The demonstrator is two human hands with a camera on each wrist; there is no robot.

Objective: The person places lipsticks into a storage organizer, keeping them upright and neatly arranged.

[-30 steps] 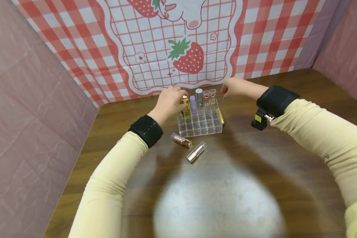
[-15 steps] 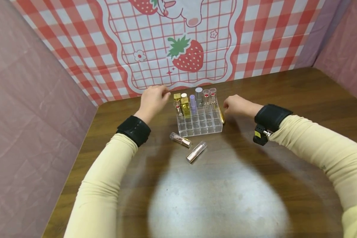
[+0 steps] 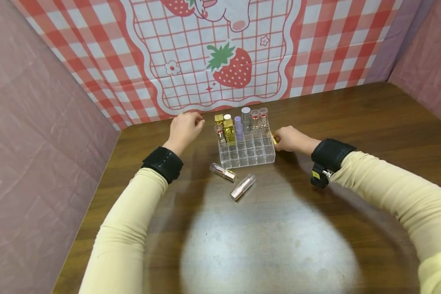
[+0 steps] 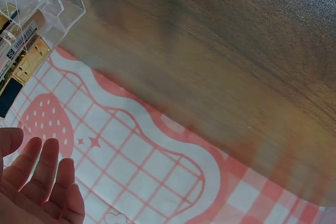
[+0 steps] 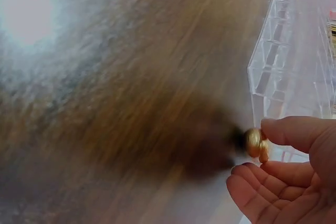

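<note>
My right hand (image 3: 290, 139) is at the right side of a clear acrylic lipstick organizer (image 3: 248, 155). Its thumb and fingertips pinch a slim gold lipstick tube (image 5: 254, 142), whose rounded end shows in the right wrist view. My left hand (image 3: 183, 129) hovers left of the organizer, fingers loosely curled around nothing. Upright in the back and left slots stand a gold square tube (image 3: 229, 131), a lilac tube (image 3: 238, 127), a grey-capped tube (image 3: 246, 118) and several clear-capped lipsticks, one being a red lipstick (image 3: 255, 118).
Two lipsticks lie on the wooden table (image 3: 191, 245) before the organizer: a left lipstick (image 3: 223, 172) and a right lipstick (image 3: 242, 188). A checked strawberry cloth (image 3: 316, 49) hangs behind, and a pink curtain (image 3: 29, 143) borders the left.
My left hand has drawn back leftward from the organizer's gold tubes. My right hand has come down to the organizer's right side and taken hold of the gold lipstick tube there.
</note>
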